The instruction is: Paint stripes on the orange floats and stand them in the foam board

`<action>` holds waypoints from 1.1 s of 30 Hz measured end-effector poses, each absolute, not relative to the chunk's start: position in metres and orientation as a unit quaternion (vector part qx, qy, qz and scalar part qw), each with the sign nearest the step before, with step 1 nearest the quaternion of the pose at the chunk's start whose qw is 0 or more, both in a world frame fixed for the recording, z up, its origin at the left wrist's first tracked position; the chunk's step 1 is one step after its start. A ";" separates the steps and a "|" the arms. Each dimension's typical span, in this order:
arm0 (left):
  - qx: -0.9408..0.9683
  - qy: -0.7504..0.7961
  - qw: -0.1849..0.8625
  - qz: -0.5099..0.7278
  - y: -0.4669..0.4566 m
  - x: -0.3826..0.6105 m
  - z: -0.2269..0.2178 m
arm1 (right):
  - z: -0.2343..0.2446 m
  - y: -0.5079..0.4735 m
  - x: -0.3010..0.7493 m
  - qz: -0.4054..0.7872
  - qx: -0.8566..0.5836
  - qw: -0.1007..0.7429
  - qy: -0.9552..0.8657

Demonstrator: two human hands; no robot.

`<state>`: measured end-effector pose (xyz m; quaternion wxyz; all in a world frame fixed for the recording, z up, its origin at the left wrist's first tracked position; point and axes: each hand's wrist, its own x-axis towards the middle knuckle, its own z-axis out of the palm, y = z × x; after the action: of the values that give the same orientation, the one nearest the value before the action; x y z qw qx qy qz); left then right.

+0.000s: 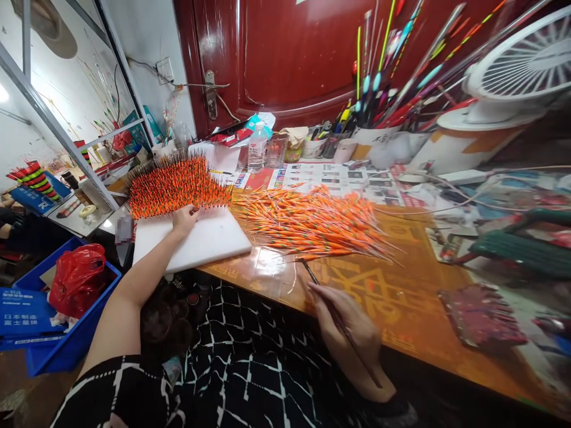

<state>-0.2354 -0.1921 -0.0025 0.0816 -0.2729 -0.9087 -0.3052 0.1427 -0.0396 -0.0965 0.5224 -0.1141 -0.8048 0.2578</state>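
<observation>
A slim dark brush (322, 284) is clenched by the right hand (345, 324), its tip slanting toward 11 o'clock, at a loose heap of slender orange fishing floats (312, 223); the left hand (184, 220) rests on a white plastic board (196, 241), its grip unclear.

Loose fishing floats (312, 224) lie on the table (401, 309), right of a plastic board (196, 241) with upright floats (176, 184) behind it.
</observation>
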 end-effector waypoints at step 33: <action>-0.674 -0.711 0.018 -0.201 0.044 -0.056 0.019 | -0.057 0.010 0.268 0.244 -0.407 0.565 -0.675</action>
<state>-0.0557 0.0438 0.0187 0.0179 -0.6741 -0.7105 -0.2011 0.2685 0.0096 -0.0571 0.5652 -0.4069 -0.6750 0.2439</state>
